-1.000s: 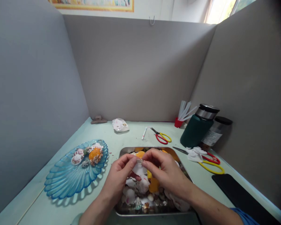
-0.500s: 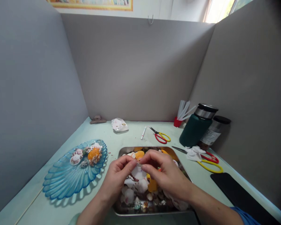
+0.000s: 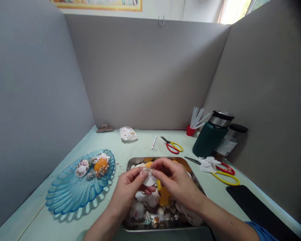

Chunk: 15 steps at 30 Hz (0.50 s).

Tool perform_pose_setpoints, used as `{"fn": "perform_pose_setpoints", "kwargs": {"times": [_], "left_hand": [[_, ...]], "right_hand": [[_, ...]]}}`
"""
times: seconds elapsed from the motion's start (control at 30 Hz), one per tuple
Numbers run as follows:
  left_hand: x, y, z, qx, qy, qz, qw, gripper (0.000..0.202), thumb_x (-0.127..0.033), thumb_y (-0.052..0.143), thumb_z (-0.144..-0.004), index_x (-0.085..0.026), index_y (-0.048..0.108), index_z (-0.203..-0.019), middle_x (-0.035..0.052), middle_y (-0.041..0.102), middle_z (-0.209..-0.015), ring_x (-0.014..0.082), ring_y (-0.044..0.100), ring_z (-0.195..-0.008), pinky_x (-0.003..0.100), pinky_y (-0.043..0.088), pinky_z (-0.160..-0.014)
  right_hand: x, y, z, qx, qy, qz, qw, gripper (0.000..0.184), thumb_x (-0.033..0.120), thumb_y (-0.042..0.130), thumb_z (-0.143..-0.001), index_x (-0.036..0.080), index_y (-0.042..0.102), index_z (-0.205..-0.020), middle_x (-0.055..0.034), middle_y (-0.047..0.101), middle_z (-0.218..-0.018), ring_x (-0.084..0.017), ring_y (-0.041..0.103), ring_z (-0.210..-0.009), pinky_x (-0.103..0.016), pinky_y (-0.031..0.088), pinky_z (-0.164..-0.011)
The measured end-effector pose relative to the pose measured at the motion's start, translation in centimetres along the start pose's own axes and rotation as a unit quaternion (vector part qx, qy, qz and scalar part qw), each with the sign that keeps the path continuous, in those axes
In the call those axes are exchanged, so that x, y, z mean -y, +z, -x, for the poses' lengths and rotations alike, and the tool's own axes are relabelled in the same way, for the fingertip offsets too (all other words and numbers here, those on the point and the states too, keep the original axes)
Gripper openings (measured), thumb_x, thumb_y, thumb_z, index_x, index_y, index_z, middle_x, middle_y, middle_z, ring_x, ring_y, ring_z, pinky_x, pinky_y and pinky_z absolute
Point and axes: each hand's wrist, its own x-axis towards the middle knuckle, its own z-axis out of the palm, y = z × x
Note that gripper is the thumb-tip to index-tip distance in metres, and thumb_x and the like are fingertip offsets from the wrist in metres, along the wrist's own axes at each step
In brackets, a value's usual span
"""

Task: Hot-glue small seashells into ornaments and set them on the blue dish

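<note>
Over a steel tray (image 3: 130, 162) filled with several seashells, both my hands meet in a pinch. My left hand (image 3: 129, 194) and my right hand (image 3: 177, 182) together hold a small white shell (image 3: 148, 178) by its top edge, fingertips touching at the middle. White, orange and speckled shells lie in the tray beneath my palms. To the left stands a blue scalloped glass plate (image 3: 72, 190) with several shells at its far end.
Grey partition walls close in three sides. At the back lie a hair clip (image 3: 104, 128), a small packet (image 3: 128, 133), a pen (image 3: 154, 142) and small scissors (image 3: 172, 146). On the right stand a green flask (image 3: 210, 135), a dark jar (image 3: 231, 140), larger scissors (image 3: 224, 174) and a black phone (image 3: 256, 207).
My hands have risen slightly and the white shell now shows more clearly between the fingertips. Everything else on the table is unchanged.
</note>
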Motion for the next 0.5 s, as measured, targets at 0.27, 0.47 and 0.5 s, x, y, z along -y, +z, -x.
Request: {"fn": "perform_pose_setpoints", "kwargs": {"times": [0.27,0.47,0.5], "left_hand": [[-0.45,0.09,0.13,0.015,0.025,-0.028,0.999,0.029,-0.037,0.06,-0.083,-0.014,0.068,-0.098,0.0051,0.068,-0.087,0.0101,0.061,-0.054,0.022,0.05,-0.055],[-0.53,0.32,0.17,0.014,0.029,-0.025,0.999,0.028,-0.038,0.061,-0.081,-0.013,0.068,-0.092,0.0035,0.067,-0.076,0.0125,0.062,-0.052,0.024,0.051,-0.053],[-0.46,0.3,0.14,0.013,0.03,-0.027,0.999,0.027,-0.037,0.062,-0.081,-0.013,0.068,-0.091,0.0033,0.067,-0.074,0.0123,0.062,-0.051,0.023,0.051,-0.052]], "right_hand": [[0.38,-0.12,0.06,0.002,-0.067,0.071,0.995,0.015,0.013,0.057,-0.087,0.022,0.065,-0.097,0.0011,0.065,-0.088,-0.013,0.059,-0.078,-0.024,0.042,-0.07],[-0.06,0.04,0.26,0.001,-0.099,0.097,0.99,0.016,0.012,0.055,-0.088,0.021,0.065,-0.097,-0.0003,0.066,-0.088,-0.014,0.06,-0.079,-0.025,0.042,-0.071],[-0.16,0.07,0.3,0.001,-0.105,0.105,0.989,0.016,0.012,0.055,-0.088,0.021,0.065,-0.096,-0.0008,0.066,-0.087,-0.014,0.06,-0.079,-0.025,0.042,-0.07]]}}
